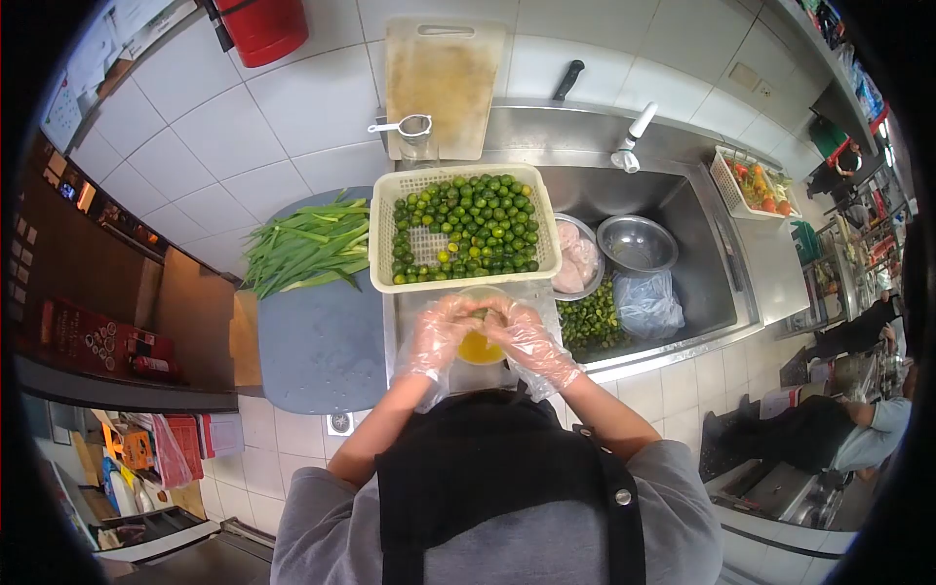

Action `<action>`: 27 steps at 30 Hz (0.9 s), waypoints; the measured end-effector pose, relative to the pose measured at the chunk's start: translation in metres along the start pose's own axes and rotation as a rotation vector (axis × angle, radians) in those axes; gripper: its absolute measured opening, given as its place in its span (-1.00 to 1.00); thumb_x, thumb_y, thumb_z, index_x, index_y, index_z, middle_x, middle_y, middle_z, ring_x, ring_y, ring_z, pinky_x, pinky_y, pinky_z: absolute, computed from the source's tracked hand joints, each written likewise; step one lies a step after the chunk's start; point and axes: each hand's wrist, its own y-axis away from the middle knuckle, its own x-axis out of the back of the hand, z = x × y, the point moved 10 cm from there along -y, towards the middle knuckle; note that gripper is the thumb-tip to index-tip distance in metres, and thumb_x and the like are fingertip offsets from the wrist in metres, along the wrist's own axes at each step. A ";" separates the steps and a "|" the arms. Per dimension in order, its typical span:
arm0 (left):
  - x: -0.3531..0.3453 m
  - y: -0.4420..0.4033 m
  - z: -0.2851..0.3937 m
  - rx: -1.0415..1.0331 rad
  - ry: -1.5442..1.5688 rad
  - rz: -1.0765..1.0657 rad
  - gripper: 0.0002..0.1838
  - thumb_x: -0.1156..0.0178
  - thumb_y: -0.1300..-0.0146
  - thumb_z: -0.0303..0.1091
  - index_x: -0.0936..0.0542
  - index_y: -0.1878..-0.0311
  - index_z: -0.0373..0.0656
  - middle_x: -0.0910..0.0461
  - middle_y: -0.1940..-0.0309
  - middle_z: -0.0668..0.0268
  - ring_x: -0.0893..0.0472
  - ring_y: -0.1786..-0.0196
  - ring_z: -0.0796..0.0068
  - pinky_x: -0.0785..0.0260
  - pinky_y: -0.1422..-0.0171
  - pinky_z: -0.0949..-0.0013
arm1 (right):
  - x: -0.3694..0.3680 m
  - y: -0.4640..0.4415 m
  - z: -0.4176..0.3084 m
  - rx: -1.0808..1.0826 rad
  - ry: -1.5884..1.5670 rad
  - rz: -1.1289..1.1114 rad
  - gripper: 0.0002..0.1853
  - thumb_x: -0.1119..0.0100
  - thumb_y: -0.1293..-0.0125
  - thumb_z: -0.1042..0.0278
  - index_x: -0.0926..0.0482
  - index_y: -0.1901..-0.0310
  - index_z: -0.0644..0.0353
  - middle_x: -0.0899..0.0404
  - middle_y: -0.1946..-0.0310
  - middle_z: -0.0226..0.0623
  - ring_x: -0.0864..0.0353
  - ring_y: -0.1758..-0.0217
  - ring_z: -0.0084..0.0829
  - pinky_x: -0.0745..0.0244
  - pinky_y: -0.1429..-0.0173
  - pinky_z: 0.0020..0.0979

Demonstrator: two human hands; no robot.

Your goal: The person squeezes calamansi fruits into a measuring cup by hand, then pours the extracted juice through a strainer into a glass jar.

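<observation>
Both my hands wear clear plastic gloves and meet over a bowl of yellow juice (pixel 480 349). My left hand (pixel 441 336) and my right hand (pixel 527 339) are closed together at the fingertips around a calamansi (pixel 481 314), of which only a bit of green shows. The fingers hide most of the fruit. Just beyond the hands, a cream plastic basket (pixel 380 234) holds many whole green calamansi (pixel 492 210), a few yellowish.
Left lies a grey board (pixel 317 341) with long green leaves (pixel 312 244). In the sink (pixel 697 224) are a metal bowl (pixel 637 244), raw meat (pixel 573 258), squeezed green rinds (pixel 592 317) and a plastic bag (pixel 648 304). A cutting board (pixel 444 78) leans behind. Another person (pixel 838 429) is at far right.
</observation>
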 end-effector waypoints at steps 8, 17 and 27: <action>-0.005 0.003 0.043 -0.009 -0.405 -0.111 -0.76 -0.30 -0.15 -0.58 -0.64 0.08 -0.26 -0.68 0.13 0.23 -0.64 0.03 0.40 -0.47 -0.13 0.34 | -0.005 -0.005 0.033 0.031 -0.252 0.005 -0.78 -0.21 -0.33 0.37 -0.57 0.05 0.27 -0.57 0.36 -0.34 -0.55 0.30 -0.57 -0.48 0.21 -0.41; -0.019 -0.002 0.036 -0.144 -0.521 -0.175 -0.81 -0.26 -0.17 -0.53 -0.65 0.13 -0.23 -0.67 0.27 0.15 -0.64 0.14 0.26 -0.46 0.04 0.25 | -0.018 -0.009 0.016 0.117 0.425 -0.128 -0.72 -0.17 -0.23 0.39 -0.42 0.06 0.26 -0.59 0.29 0.04 -0.64 0.14 0.04 -0.50 0.07 -0.06; -0.009 -0.016 0.013 -0.061 -0.383 -0.220 -0.80 -0.26 -0.19 -0.59 -0.65 0.10 -0.30 -0.68 0.26 0.25 -0.63 0.16 0.48 -0.49 0.01 0.36 | -0.011 -0.015 -0.018 0.348 0.507 -0.008 -0.88 -0.07 -0.28 0.45 -0.44 0.16 0.22 -0.59 0.37 0.08 -0.62 0.22 0.13 -0.52 0.11 0.00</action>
